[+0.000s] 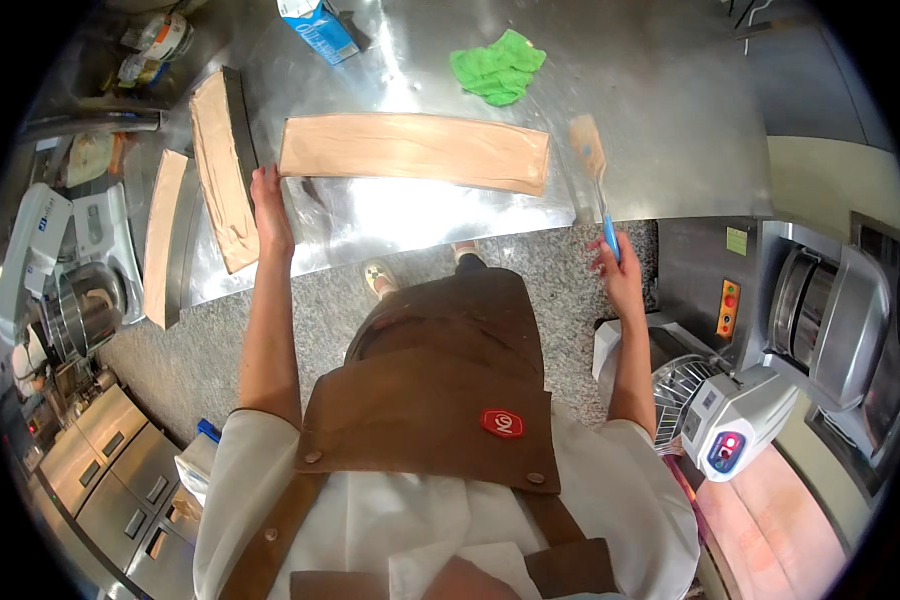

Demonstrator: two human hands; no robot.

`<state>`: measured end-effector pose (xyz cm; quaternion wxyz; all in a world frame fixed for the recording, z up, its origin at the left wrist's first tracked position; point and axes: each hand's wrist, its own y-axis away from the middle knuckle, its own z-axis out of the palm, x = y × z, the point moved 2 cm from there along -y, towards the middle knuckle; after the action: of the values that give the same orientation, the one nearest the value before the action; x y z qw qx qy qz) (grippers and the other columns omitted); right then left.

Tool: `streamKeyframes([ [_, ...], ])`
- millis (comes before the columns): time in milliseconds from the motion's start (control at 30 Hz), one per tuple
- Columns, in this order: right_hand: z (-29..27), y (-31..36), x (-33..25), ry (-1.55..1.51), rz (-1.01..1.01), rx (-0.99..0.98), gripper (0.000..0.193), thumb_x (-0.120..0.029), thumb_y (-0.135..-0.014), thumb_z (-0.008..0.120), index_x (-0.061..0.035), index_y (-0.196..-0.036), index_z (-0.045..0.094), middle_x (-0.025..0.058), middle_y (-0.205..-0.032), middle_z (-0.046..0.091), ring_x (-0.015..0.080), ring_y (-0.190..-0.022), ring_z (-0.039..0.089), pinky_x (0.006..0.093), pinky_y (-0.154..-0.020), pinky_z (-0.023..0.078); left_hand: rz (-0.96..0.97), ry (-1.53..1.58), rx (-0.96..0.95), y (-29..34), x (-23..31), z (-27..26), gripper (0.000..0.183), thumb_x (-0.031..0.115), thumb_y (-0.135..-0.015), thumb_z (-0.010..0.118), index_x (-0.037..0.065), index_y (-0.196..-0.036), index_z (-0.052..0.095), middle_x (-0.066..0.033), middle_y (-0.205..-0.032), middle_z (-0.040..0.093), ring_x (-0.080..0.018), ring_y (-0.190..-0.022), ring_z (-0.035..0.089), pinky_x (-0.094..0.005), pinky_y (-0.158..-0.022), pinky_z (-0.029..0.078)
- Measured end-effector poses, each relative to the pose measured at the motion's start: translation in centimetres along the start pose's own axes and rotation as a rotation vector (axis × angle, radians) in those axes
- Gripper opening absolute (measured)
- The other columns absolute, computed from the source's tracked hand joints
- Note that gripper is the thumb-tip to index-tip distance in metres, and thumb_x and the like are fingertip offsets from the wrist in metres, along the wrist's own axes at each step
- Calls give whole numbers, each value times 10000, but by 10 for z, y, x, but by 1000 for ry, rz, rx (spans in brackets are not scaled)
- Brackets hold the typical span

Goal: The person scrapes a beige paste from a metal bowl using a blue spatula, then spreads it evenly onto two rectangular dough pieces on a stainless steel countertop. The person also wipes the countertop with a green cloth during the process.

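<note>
My right hand [624,278] is closed around the blue handle of a spatula [590,150], whose blade is smeared with tan batter. The blade is above the metal table, to the right of a long narrow pan [415,148] lying crosswise. Smooth tan batter fills that pan up to its rim. My left hand [273,215] is at the pan's near left corner, fingers stretched out and close to it; whether they press on it I cannot tell. Just left of this hand lies a second long filled pan [222,165], set lengthwise. A third filled pan [163,230] sits at the table's left edge.
A green cloth [498,68] and a blue-and-white carton [318,30] are farther back on the steel table [660,120]. Mixers stand at left [80,250] and right [740,420]. Grey speckled floor [310,310] shows between the table and me.
</note>
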<state>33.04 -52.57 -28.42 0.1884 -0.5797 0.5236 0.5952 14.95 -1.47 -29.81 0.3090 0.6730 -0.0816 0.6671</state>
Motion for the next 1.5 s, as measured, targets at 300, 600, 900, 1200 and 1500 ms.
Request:
streamKeyframes([
  [300, -31, -15, -12, 402, -162, -28, 175, -164, -989, 534, -58, -1122, 578, 44, -735, 538, 120, -647, 511, 279, -618, 437, 3, 21, 243, 95, -39, 31, 648, 420, -1024, 376, -40, -1452, 218, -203, -1509, 334, -273, -1432, 275, -383, -1192, 158],
  [600, -44, 2, -2, 610, -187, -40, 202, -131, -947, 573, -70, -1139, 580, 162, -812, 614, 325, -684, 603, 372, -620, 464, -13, -85, 64, 145, -43, 61, 653, 479, -1028, 339, -2, -1453, 219, -180, -1489, 385, -269, -1438, 259, -386, -1193, 139],
  [900, -83, 25, -48, 608, -227, -141, 237, -124, -936, 600, -79, -1168, 627, 61, -776, 587, 159, -647, 530, 298, -599, 431, -69, -115, 28, 185, -59, 72, 732, 577, -1001, 304, 11, -1465, 272, -158, -1490, 356, -266, -1440, 233, -417, -1184, 120],
  [1200, -23, -64, -34, 518, -622, -153, 304, -223, -1004, 515, -25, -1228, 570, 86, -973, 610, 190, -857, 591, 308, -778, 476, -154, 73, 71, 234, -75, 120, 716, 530, -1010, 311, -17, -1464, 229, -191, -1469, 412, -283, -1440, 256, -412, -1200, 95],
  [1500, -101, -102, -28, 871, -771, -223, 278, -118, -937, 568, -75, -1210, 589, 136, -897, 565, 323, -788, 587, 400, -691, 480, -237, 269, 200, 265, -113, 218, 661, 478, -1030, 283, -19, -1464, 235, -186, -1467, 412, -282, -1428, 276, -407, -1193, 137],
])
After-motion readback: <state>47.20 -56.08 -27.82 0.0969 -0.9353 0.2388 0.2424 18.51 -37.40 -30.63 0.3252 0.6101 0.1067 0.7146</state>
